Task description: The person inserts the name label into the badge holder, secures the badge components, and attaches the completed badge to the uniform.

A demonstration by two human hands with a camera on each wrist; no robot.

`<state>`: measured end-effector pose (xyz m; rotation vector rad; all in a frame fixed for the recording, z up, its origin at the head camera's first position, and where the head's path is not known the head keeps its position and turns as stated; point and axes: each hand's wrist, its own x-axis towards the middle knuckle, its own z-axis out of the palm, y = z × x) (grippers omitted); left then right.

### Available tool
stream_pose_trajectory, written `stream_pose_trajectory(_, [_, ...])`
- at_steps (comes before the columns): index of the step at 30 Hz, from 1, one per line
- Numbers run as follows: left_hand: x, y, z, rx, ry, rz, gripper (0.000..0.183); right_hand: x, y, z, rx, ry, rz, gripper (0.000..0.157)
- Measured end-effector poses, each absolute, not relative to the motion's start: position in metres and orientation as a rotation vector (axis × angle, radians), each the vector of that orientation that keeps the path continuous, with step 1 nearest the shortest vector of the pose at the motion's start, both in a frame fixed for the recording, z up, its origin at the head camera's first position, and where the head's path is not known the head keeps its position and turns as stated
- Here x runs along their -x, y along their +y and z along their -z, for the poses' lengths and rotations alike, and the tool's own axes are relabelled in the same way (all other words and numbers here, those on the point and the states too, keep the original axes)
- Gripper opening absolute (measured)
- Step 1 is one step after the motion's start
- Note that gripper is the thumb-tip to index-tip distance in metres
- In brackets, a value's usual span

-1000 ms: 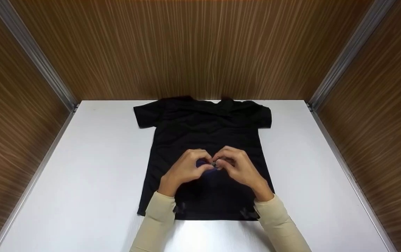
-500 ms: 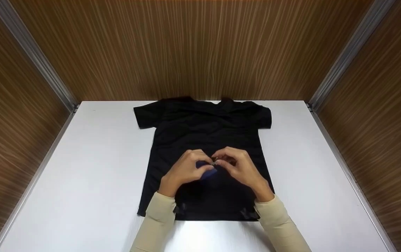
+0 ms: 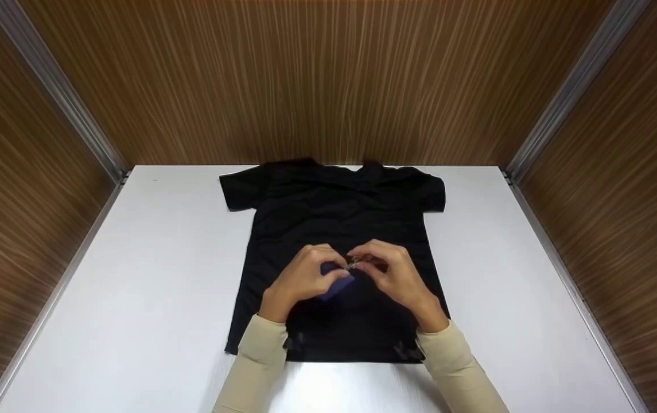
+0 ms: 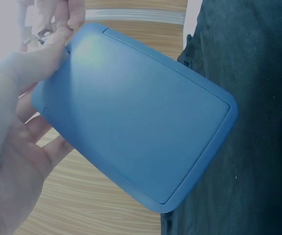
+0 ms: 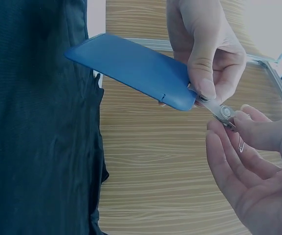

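Note:
A blue badge holder (image 4: 136, 112) hangs from my left hand (image 3: 305, 276), whose thumb and fingers pinch it at its end, by the short clear strap (image 5: 210, 104). Between thumb and fingertips, my right hand (image 3: 392, 275) pinches the metal clip (image 5: 225, 113) at the strap's other end. A thin open safety pin (image 5: 241, 144) sticks out from the clip below the right thumb. Both hands are held close together over the lower half of a black short-sleeved shirt (image 3: 339, 221), which lies spread out. In the head view, the left hand covers most of the holder.
The shirt lies on a white table (image 3: 162, 275), its collar end toward the back wall. Brown wood-grain panels (image 3: 328, 80) enclose the table at the back and both sides, with grey metal rails (image 3: 70, 97) along the corners.
Below the left hand, the blue badge holder has swung down toward the lower left and shows more. The clip has turned slightly between the fingertips; both hands stay nearly in place.

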<state>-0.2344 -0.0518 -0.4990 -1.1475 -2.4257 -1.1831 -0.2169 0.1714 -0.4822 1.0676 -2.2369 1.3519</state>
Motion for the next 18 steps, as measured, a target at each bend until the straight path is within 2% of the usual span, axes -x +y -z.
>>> stream_pose_trajectory(18, [0.2361,-0.0492,0.5019,1.175,-2.367,1.206,0.008,0.2168,0.1697,0.4801,-1.111,-2.172,-1.27,0.027])
